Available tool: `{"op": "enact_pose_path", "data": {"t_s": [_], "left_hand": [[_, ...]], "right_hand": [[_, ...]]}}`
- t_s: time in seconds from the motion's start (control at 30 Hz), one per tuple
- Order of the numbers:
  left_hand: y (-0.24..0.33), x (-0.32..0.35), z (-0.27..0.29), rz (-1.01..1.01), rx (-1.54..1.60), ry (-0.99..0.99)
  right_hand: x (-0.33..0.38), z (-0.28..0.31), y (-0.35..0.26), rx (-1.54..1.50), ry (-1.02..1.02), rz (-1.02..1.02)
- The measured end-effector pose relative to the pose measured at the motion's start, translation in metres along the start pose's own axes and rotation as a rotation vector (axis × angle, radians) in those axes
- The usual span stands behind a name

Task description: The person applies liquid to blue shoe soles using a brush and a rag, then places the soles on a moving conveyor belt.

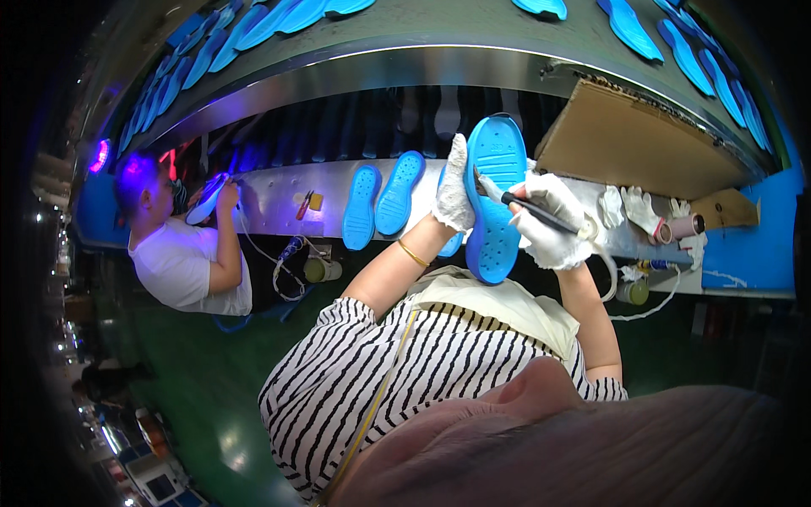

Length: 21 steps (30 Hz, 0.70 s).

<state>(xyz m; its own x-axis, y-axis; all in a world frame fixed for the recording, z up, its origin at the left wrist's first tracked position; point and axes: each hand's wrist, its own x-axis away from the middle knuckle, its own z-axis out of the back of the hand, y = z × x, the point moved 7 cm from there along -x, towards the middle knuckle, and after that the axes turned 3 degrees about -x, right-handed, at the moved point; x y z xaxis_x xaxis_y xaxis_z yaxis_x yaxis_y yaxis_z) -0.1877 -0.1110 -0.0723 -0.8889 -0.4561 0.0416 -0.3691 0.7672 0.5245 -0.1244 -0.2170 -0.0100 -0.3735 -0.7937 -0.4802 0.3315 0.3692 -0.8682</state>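
My left hand (454,193), in a white glove, is closed on the left edge of a bright blue shoe sole (492,241). The sole stands up lengthwise in front of my body, its ribbed and dotted face toward me. In my gloved right hand (553,224) is a black-handled tool (541,213). Its flat, pale tip lies against the sole's face near the left edge; whether this is a brush or a blade I cannot tell. Two more blue soles, one (361,207) and another (400,193), lie to the left on the metal bench. Part of a further blue piece shows behind my left wrist.
Beyond the bench (274,198) runs a conveyor (456,25) carrying several blue soles. A cardboard sheet (629,139) leans at the right, near white gloves (639,209) and spools (686,226). Red-handled pliers (304,205) lie at left. A co-worker (182,253) holds a sole farther left.
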Motion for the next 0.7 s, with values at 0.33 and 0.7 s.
{"op": "enact_pose_path", "data": {"t_s": [0.33,0.7], "left_hand": [[-0.008,0.022,-0.004,0.166,-0.012,-0.16],[-0.03,0.019,0.03,0.078,-0.102,0.075]], "right_hand": [[0.035,0.005,0.022,-0.218,-0.013,-0.34],[0.05,0.021,0.041,-0.332,0.151,-0.413]]}}
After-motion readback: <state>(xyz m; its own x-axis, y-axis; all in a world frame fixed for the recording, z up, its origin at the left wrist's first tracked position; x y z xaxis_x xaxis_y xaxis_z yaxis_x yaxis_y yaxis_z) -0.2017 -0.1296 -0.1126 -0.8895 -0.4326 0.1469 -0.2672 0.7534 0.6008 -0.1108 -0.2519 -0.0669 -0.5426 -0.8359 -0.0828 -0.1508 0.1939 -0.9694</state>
